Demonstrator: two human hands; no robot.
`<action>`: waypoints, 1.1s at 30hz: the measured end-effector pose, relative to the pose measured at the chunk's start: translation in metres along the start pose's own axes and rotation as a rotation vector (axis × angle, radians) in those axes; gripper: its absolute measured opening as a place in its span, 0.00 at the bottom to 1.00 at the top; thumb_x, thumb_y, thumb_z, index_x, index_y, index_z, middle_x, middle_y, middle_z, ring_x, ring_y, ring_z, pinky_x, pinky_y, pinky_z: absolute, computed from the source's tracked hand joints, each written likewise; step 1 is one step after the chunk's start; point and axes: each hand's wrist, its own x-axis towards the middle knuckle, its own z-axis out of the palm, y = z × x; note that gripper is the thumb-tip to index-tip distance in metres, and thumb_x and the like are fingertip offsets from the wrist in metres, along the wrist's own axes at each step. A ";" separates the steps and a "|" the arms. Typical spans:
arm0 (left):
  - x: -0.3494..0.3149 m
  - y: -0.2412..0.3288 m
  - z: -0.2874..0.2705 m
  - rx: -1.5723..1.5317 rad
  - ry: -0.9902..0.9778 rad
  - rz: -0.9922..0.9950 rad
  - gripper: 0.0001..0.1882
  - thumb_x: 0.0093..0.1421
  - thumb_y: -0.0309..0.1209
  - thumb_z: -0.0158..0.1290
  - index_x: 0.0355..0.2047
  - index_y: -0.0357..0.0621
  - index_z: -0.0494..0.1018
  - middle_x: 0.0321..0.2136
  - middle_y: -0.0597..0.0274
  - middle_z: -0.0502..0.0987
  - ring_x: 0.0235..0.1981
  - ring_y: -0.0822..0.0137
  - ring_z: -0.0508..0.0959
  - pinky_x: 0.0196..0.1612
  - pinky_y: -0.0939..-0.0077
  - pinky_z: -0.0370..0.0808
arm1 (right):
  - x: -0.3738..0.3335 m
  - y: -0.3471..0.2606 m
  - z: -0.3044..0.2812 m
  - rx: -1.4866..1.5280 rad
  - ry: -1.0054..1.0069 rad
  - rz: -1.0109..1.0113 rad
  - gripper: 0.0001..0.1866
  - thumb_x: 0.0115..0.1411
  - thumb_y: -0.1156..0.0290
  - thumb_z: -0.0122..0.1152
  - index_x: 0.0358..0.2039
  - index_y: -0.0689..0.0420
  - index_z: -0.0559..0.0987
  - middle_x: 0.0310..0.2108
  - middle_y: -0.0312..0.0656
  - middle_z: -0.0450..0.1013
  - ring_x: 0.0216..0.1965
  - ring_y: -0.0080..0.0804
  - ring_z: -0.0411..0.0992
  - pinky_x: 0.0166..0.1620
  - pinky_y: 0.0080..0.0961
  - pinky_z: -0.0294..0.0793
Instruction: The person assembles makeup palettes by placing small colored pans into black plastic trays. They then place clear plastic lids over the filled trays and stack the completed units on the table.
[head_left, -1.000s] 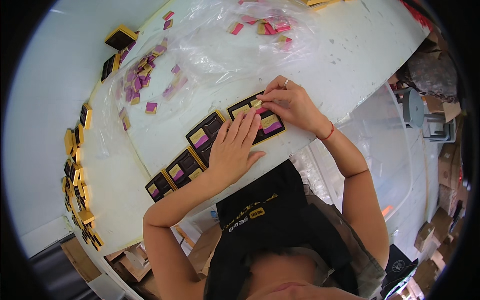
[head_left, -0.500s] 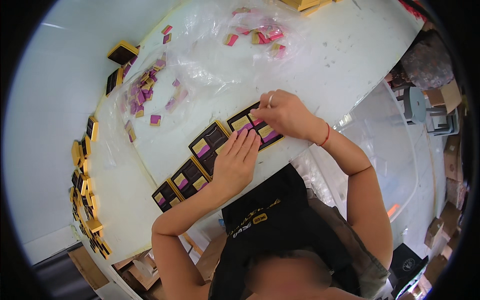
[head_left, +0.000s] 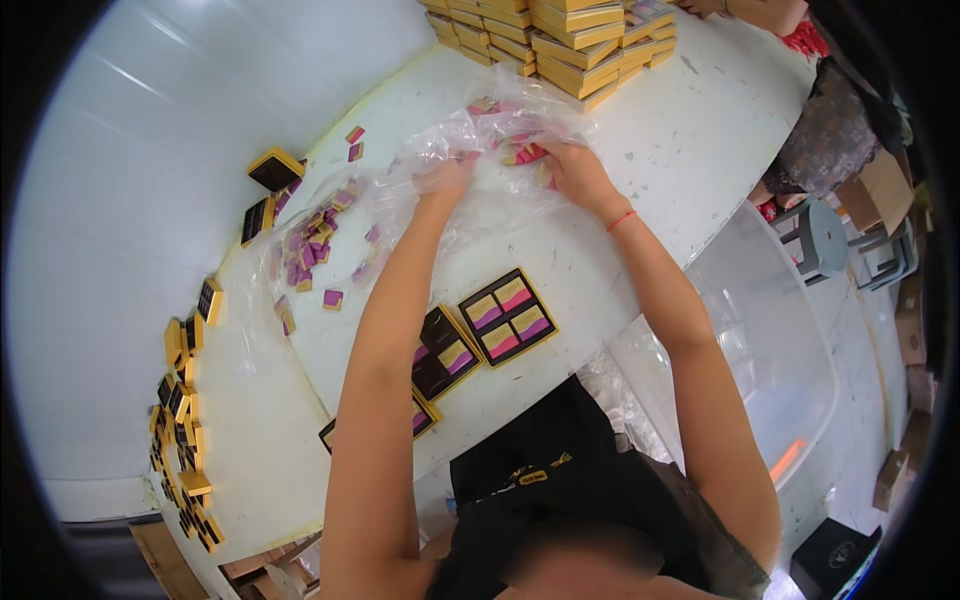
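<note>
A clear plastic bag (head_left: 420,150) lies across the table with pink-and-gold packets (head_left: 525,152) in it. My right hand (head_left: 585,180) is at these packets, finger and thumb apart and fingertips touching them. My left hand (head_left: 443,182) reaches into the plastic beside them, its fingers obscured by the film. Nearer me, a gold-edged box (head_left: 508,357) has its compartments filled with pink-and-gold and purple-and-gold packets. Beside it, a partly filled box (head_left: 432,385) shows a purple-and-gold packet (head_left: 455,357). My left forearm partly covers this box and another box (head_left: 425,418).
Purple-and-gold packets (head_left: 318,240) are heaped in plastic at the left. Gold-edged boxes (head_left: 180,405) line the table's left edge. Stacked gold boxes (head_left: 575,45) stand at the back. Another person's arm (head_left: 765,12) shows at the far right, with grey stools (head_left: 822,240) below.
Both hands have left the boxes and moved away from me to the pink packets and plastic. The nearest box now stands uncovered with its compartments filled. The view has shifted, showing more stacked boxes.
</note>
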 end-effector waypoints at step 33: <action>-0.317 -0.095 -0.092 -0.449 0.086 0.230 0.21 0.50 0.32 0.66 0.45 0.43 0.77 0.35 0.61 0.73 0.39 0.60 0.74 0.41 0.68 0.73 | -0.083 -0.183 0.032 0.743 -0.682 -0.121 0.18 0.58 0.85 0.55 0.49 0.58 0.80 0.43 0.41 0.72 0.39 0.27 0.74 0.43 0.24 0.78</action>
